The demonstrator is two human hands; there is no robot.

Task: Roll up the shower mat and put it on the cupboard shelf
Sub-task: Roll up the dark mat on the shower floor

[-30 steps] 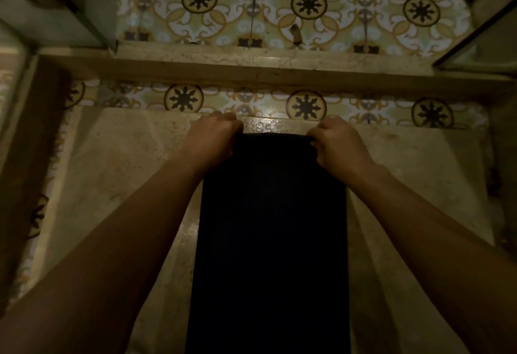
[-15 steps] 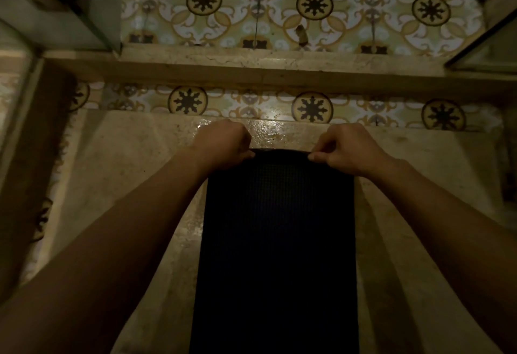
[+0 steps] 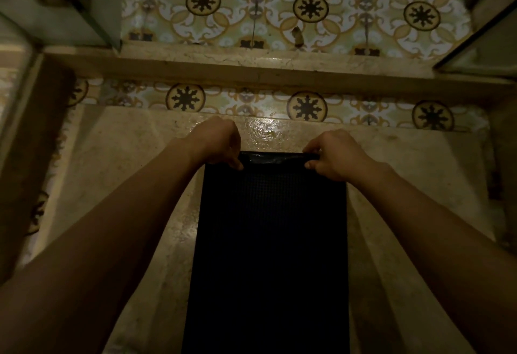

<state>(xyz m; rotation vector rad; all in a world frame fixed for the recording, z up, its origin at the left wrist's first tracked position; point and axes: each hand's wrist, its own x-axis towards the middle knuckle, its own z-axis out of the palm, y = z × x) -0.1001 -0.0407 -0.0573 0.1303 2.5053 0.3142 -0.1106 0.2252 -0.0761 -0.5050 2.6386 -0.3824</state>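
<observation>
A long black shower mat [image 3: 270,255] with a fine grid texture lies flat on the pale stone floor and runs from my hands down out of the frame. Its far edge is curled over into a thin, shiny first fold. My left hand [image 3: 218,144] pinches the far left corner of that fold. My right hand [image 3: 337,155] pinches the far right corner. Both hands are closed on the mat's rolled edge. No cupboard or shelf is in view.
The wet stone floor [image 3: 117,163] ends at a raised stone curb [image 3: 251,65] ahead. Patterned floral tiles [image 3: 307,9] lie beyond it. Glass panels [image 3: 70,9] stand at the upper left and upper right. A dark wall closes the left side.
The mat's far edge has been pulled toward me and folded over into a thin roll. Both hands came nearer with it, leaving more wet floor bare ahead.
</observation>
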